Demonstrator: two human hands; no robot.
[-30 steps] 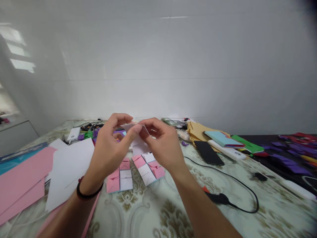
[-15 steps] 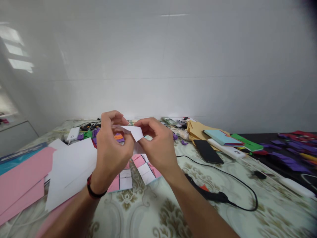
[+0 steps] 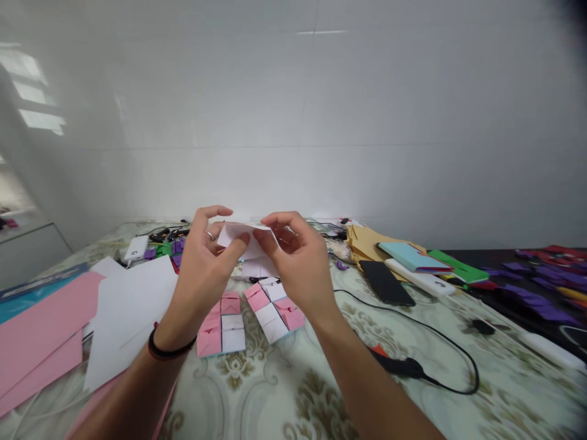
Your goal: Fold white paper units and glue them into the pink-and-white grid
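Above the table, a small folded piece of white paper (image 3: 236, 232) is held up between both hands. My left hand (image 3: 204, 266) pinches its left side, the thumb lying on the near face and a ring on one finger. On the other side, my right hand (image 3: 300, 260) grips the paper with thumb and fingers; some fingertips are hidden behind it. Below the hands lie two squares of pink and white checkered paper, a left one (image 3: 232, 322) and a right one (image 3: 274, 321). Another white paper piece (image 3: 258, 267) shows just under the held one.
Pink sheets (image 3: 41, 336) and white sheets (image 3: 132, 311) lie at left. To the right are a black phone (image 3: 386, 282), a light-blue booklet (image 3: 410, 255), brown envelopes (image 3: 367, 241) and a black corded tool (image 3: 403, 366). Purple scraps (image 3: 536, 299) cover the dark surface at far right.
The white paper has been turned so that a broader face shows toward me. My hands have shifted slightly apart, and the left thumb now rests across the paper's face.
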